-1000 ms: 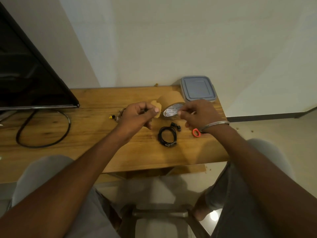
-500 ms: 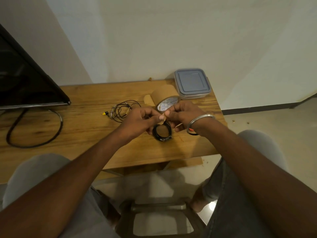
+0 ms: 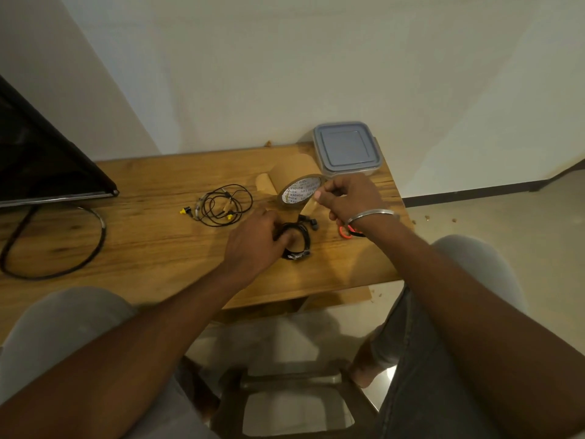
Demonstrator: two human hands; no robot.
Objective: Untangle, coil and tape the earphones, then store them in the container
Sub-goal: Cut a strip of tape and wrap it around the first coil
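Note:
A black coiled earphone (image 3: 299, 245) lies on the wooden table (image 3: 142, 248), with a bit of tape on its near side. My left hand (image 3: 256, 239) rests on the coil's left side, fingers curled over it. My right hand (image 3: 351, 198) pinches a strip of brown tape (image 3: 308, 206) pulled from the brown tape roll (image 3: 299, 193) just behind the coil. A second, loose earphone with yellow tips (image 3: 221, 204) lies to the left. The grey lidded container (image 3: 346, 150) stands shut at the table's back right corner.
An orange-handled tool (image 3: 346, 231) lies partly hidden under my right wrist. A dark screen (image 3: 38, 153) and a thick black cable (image 3: 63, 261) occupy the table's left side. The table's right edge runs just past the container. A stool (image 3: 294, 397) stands below between my knees.
My hands have parted. The left hand dropped onto the coiled earphone, and the right hand drew back toward the tape roll holding a tape strip.

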